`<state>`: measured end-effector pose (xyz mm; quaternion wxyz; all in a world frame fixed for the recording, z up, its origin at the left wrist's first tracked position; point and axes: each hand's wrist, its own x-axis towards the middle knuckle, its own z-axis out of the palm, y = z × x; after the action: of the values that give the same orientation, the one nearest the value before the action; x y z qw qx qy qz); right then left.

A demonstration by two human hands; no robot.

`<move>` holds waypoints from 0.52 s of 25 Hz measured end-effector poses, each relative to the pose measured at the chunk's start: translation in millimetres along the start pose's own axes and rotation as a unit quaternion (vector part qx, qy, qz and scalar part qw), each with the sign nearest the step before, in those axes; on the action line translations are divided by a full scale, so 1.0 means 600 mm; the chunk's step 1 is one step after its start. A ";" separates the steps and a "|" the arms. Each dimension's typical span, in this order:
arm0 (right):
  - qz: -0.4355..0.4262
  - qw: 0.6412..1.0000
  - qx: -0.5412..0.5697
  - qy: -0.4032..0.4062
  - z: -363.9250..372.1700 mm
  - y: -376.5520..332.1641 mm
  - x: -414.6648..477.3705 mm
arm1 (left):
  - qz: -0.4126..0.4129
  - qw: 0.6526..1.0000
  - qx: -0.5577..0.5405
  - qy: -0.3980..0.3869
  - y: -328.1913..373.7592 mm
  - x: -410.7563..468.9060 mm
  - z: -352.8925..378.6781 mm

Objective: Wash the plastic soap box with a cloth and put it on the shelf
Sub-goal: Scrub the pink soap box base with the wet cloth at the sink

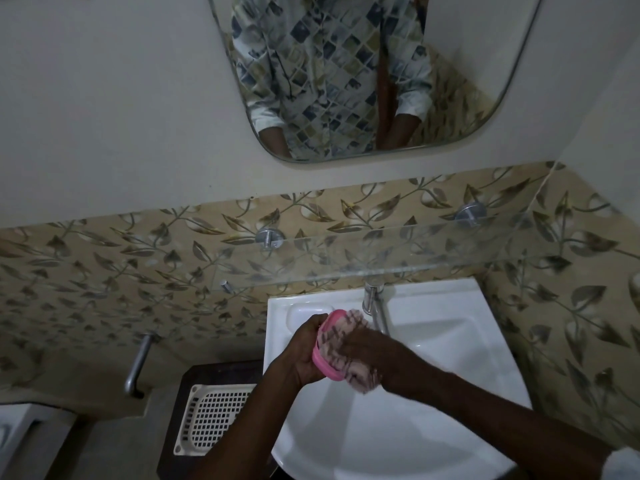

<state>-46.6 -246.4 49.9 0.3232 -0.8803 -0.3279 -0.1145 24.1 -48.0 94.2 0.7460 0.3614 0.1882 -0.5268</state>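
Two-handed washing, it seems: your left grip (pixel 304 355) clasps the box (pixel 319 360), right grip (pixel 369 353) clutches the cloth (pixel 350 322); next, rinse, then shelf (pixel 415 259).

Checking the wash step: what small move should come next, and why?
Probably rub the cloth along the pink soap box: the left hand grips it above the sink, the right hand holds the cloth against it.

Dim light is falling across a bathroom corner, where a rounded mirror (pixel 485 64) is hanging on a plain white wall (pixel 104 98) above leaf-patterned tiles (pixel 104 271). A white basin (pixel 450 358) with a chrome tap (pixel 372 303) is standing beside a cream perforated basket (pixel 207 420) on a dark counter (pixel 207 374).
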 end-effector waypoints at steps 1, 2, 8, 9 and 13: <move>-0.010 1.000 0.010 0.001 -0.001 0.001 -0.003 | -0.011 1.000 0.010 0.003 -0.001 0.001 0.003; -0.002 1.000 0.021 0.001 -0.004 0.003 0.004 | -0.015 1.000 0.014 0.007 -0.003 0.002 0.005; 0.070 0.995 0.071 0.009 0.007 -0.034 0.019 | 0.020 0.997 0.021 0.071 0.004 0.002 0.008; 0.109 0.986 0.126 0.022 0.009 -0.041 0.017 | 0.023 0.997 0.014 0.073 0.002 0.002 0.013; 0.300 0.936 0.152 0.107 0.046 -0.088 0.039 | 0.121 0.975 0.024 0.185 -0.018 0.016 0.022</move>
<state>-63.5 -186.1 64.4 0.5057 -0.8607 -0.0254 -0.0538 16.6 -66.1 93.2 0.7478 0.4903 0.2653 -0.3607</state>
